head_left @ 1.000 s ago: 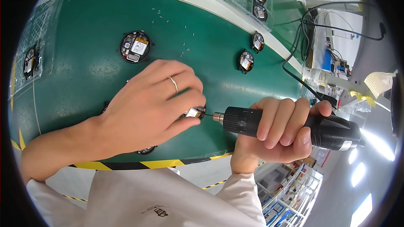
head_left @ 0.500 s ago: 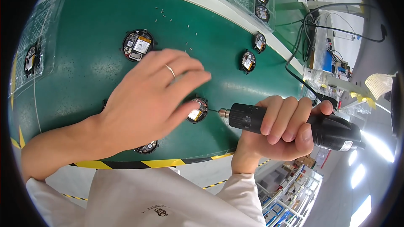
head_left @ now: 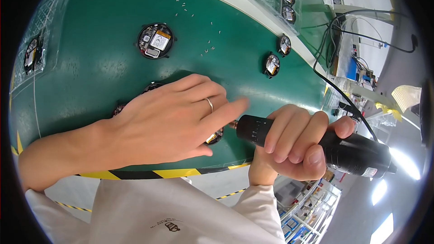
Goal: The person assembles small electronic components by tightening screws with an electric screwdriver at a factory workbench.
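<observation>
Beside the loosely spread left hand [head_left: 174, 117], half-covering a round device [head_left: 214, 138], gripping a black screwdriver [head_left: 350, 154] in the right hand [head_left: 298, 142].

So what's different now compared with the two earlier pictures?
The left hand moved rightward and nearer the person; its fingers now hide the bit. The electric screwdriver shifted slightly left, toward that hand. The open watch case beneath sits nearer the striped table edge. Nothing visibly let go: the right hand still grips the screwdriver. The scattered tiny screws lie as before.
</observation>
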Demonstrator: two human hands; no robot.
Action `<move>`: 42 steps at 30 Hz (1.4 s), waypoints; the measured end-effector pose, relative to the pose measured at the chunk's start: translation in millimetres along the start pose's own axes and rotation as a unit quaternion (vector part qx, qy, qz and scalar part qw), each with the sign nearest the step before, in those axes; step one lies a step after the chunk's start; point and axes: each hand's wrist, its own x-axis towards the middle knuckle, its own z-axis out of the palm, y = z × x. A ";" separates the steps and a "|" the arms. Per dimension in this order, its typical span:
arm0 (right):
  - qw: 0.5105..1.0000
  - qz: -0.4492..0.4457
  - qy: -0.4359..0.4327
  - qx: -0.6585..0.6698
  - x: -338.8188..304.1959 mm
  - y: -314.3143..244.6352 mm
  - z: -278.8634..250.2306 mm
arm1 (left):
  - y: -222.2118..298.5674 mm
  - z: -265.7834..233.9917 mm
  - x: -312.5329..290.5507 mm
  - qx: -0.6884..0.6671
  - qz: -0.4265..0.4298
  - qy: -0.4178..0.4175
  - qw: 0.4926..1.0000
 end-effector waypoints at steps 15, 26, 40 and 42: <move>0.999 0.019 -0.029 0.026 -2.3 -2.2 1.5 | -0.4 -0.4 -2.3 0.011 -0.005 -0.049 0.999; 0.997 0.035 -0.066 -0.023 2.3 -2.3 2.5 | -1.2 -0.1 -1.9 0.002 -0.004 -0.052 0.999; 0.997 0.037 -0.060 -0.033 2.6 -2.9 3.0 | -2.5 -1.2 -4.1 0.003 -0.006 -0.055 0.998; 0.997 0.036 -0.061 -0.031 2.9 -3.2 3.2 | -2.1 -1.9 -3.9 0.005 -0.006 -0.057 0.998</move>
